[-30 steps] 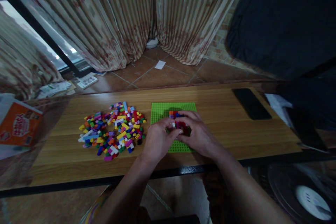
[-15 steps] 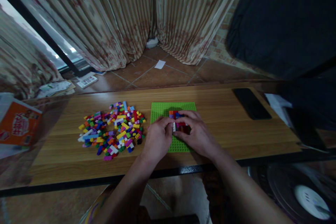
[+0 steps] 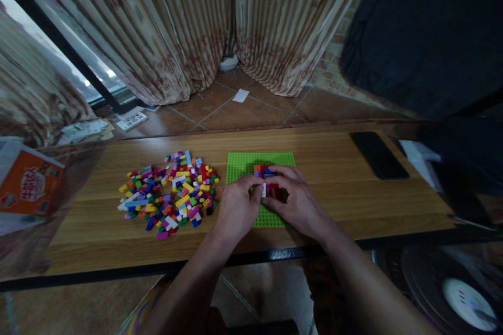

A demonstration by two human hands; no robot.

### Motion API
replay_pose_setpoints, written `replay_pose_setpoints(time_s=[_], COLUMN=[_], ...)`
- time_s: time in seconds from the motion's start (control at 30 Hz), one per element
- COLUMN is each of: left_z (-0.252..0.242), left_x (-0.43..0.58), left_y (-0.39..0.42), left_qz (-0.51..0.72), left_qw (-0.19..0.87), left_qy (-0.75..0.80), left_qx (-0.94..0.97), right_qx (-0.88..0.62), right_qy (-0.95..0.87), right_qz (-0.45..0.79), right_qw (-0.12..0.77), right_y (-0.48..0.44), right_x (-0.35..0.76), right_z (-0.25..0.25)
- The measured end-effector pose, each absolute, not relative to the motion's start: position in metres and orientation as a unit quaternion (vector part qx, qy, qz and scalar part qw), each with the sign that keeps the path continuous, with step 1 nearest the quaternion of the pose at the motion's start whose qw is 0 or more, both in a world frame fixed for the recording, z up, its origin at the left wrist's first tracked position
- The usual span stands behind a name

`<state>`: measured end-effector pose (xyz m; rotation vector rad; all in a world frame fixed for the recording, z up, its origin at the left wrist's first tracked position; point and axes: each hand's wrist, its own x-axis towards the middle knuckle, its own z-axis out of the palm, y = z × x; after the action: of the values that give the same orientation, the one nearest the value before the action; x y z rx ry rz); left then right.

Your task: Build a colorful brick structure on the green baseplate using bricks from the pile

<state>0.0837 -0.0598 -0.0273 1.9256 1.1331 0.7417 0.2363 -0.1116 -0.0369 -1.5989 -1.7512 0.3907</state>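
Observation:
A green studded baseplate lies on the table, with a cluster of joined toy bricks in red, blue, orange and purple on it. My left hand pinches a small white brick at the cluster's near left side. From the other side, my right hand curls over the bricks, its thumb and index finger closed at the same white brick. My fingers hide much of the cluster, so whether the white brick is pressed onto it I cannot tell.
Left of the baseplate, many loose coloured bricks are spread on the wooden table. A black phone lies at the right. An orange and white box stands beyond the left end, and curtains hang behind.
The view has shifted slightly. Both hands stay at the white brick on the baseplate, with only a very small shift of the fingers.

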Motion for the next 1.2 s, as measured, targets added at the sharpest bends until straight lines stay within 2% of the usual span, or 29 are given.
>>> replay_pose_setpoints(time_s=[0.73,1.2], left_z=[-0.024,-0.026], left_x=[0.076,0.073], left_y=[-0.054,-0.052], left_qz=[0.235,0.232], left_qw=[0.346,0.339], left_qy=[0.485,0.483], left_qx=[0.768,0.773], right_qx=[-0.61,-0.607], right_qy=[-0.721,-0.714], right_qz=[0.098,0.128], right_qw=[0.313,0.324], right_y=[-0.111,-0.114], right_x=[0.244,0.25], right_z=[-0.04,-0.037])
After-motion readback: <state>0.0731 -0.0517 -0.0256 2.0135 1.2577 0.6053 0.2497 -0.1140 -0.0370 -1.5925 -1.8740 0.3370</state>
